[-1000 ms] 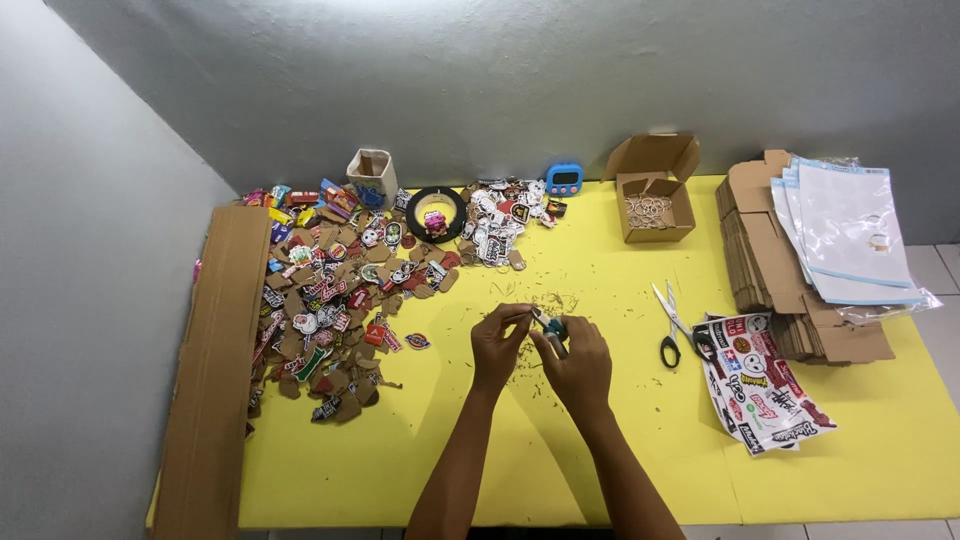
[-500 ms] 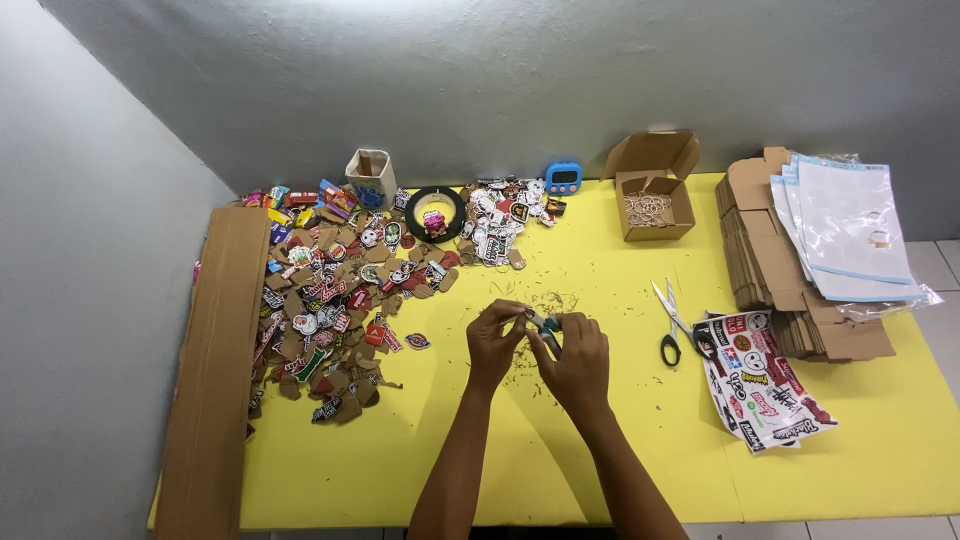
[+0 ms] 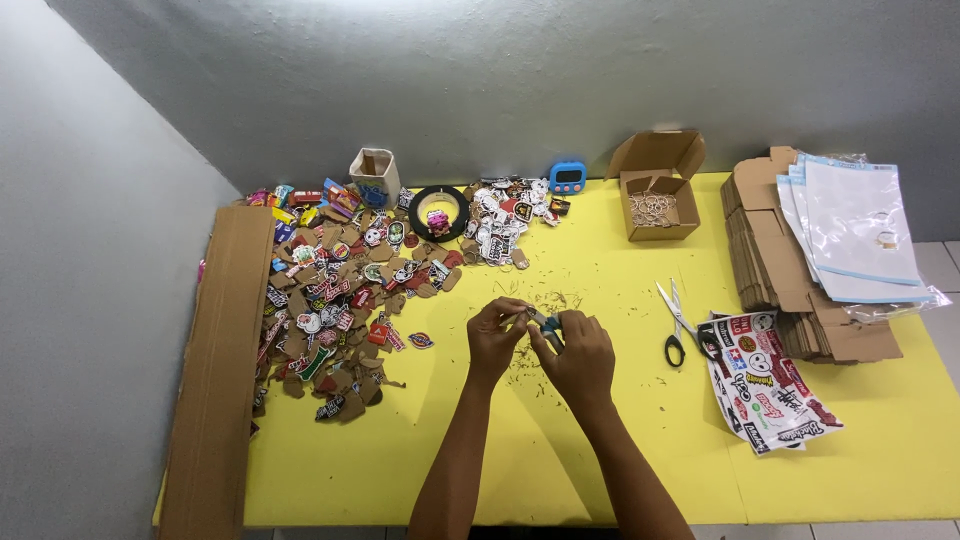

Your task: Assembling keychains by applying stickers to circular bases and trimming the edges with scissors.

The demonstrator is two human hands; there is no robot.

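Both my hands meet over the middle of the yellow table (image 3: pixel 620 430). My left hand (image 3: pixel 496 338) pinches one end of a small sticker-covered cardboard piece (image 3: pixel 545 322) between thumb and fingers. My right hand (image 3: pixel 578 355) closes on its other end, and most of the piece is hidden by my fingers. Fine brown cardboard scraps (image 3: pixel 545 300) lie scattered on the table just beyond my hands.
A big pile of cardboard sticker cut-outs (image 3: pixel 345 280) covers the left. Behind it stand a small cup (image 3: pixel 375 177), a black tape roll (image 3: pixel 438 212) and a blue timer (image 3: pixel 567 177). Right: open box of rings (image 3: pixel 655 195), scissors (image 3: pixel 675 320), sticker sheets (image 3: pixel 765 385), flat cardboard with plastic bags (image 3: pixel 850 240).
My hands shifted slightly while working the small piece; the right hand has turned a little over it. Nothing else on the table moved.
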